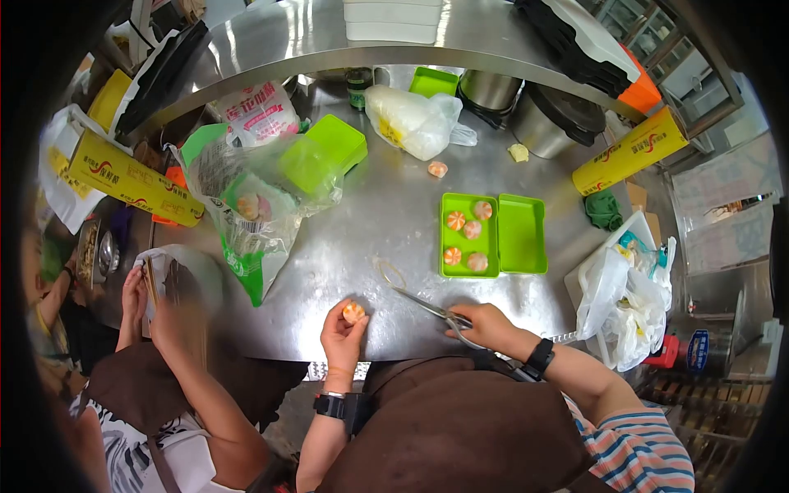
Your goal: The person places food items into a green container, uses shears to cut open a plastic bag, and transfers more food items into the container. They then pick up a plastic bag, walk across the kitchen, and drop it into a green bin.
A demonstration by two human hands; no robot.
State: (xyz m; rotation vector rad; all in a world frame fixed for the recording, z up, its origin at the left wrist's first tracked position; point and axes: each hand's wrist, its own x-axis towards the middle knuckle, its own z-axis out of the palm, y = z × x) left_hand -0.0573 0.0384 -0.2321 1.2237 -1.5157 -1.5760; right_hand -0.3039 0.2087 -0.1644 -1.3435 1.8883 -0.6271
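Note:
Between the fingertips of my left hand [339,338] is a small round ball [353,312] with orange and white stripes. My right hand [497,330] grips a pair of metal scissors [423,305], its blades pointing left over the steel table. By the blade tips lies a thin yellowish loop [381,264]. Beyond the right hand, a green lidded box [491,238] stands open, with several similar striped balls [472,229] in its left half. Another ball [437,169] lies loose farther back. A clear plastic bag [275,234] with more balls inside is on the left.
A co-worker's hands [136,292] hold a whitish bag [193,275] at left. Another green box [329,148], a white bag [411,123] and steel pots [546,123] stand at the back. Yellow film boxes [136,177] flank the table; a white bin [585,275] is right.

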